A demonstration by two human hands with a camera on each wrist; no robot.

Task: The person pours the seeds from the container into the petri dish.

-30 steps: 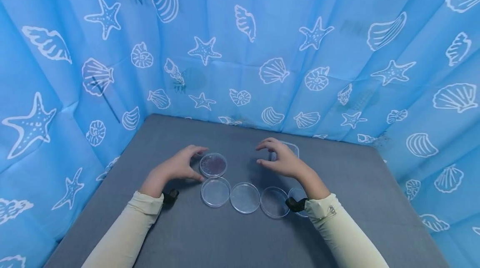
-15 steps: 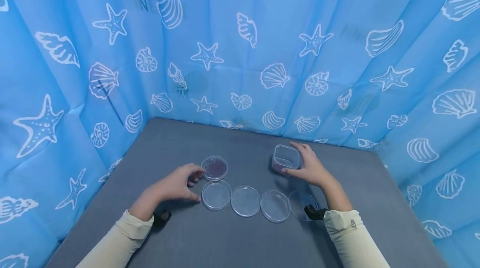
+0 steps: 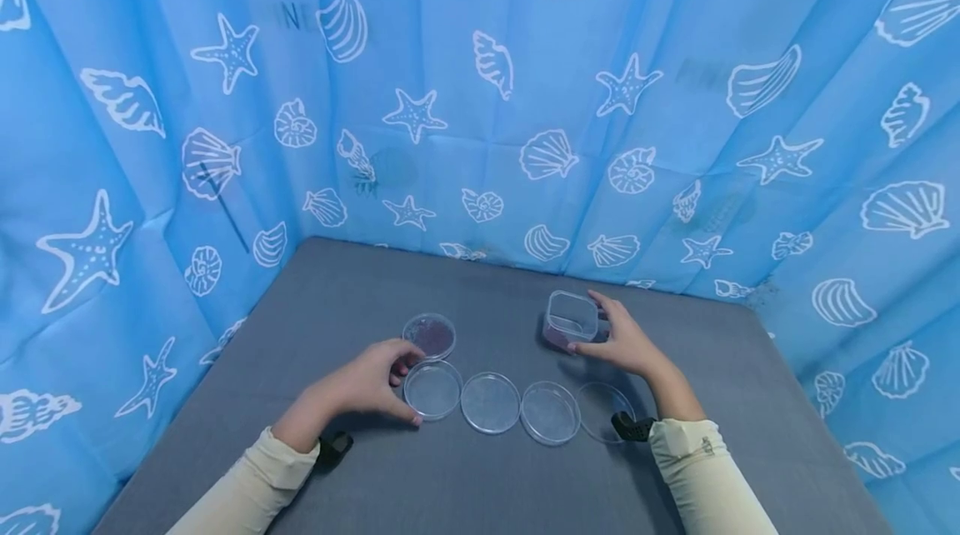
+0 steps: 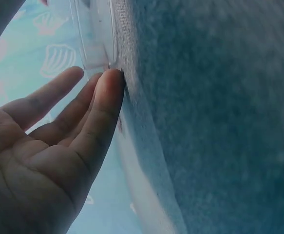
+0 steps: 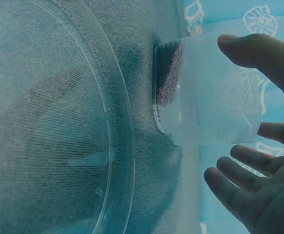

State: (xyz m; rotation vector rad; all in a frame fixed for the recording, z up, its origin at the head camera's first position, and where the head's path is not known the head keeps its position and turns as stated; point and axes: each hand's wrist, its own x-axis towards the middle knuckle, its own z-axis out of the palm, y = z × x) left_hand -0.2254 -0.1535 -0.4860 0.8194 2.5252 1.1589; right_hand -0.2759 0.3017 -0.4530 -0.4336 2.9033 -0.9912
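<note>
My left hand (image 3: 375, 383) reaches over the left side of a clear petri dish (image 3: 432, 390), fingers at its far edge and thumb at its near edge. In the left wrist view, loosely extended fingers (image 4: 103, 105) are right at the dish wall (image 4: 95, 34). Behind it, another petri dish (image 3: 431, 337) contains dark purplish grains. My right hand (image 3: 626, 339) holds a clear square plastic container (image 3: 572, 317) between thumb and index finger, the other fingers spread. Purplish grains (image 5: 171, 75) lie at the bottom of this container, which stands upright on the table.
Along the same row lie more clear dishes: one in the middle (image 3: 491, 402), another to its right (image 3: 551, 412), and a last dish (image 3: 602, 412) partly under the right wrist strap. A blue shell-patterned curtain (image 3: 480, 135) surrounds the grey table (image 3: 450, 485).
The right hand has moved right and taken hold of the square container. My left hand drew back from the dish of grains, then came forward around the front clear dish.
</note>
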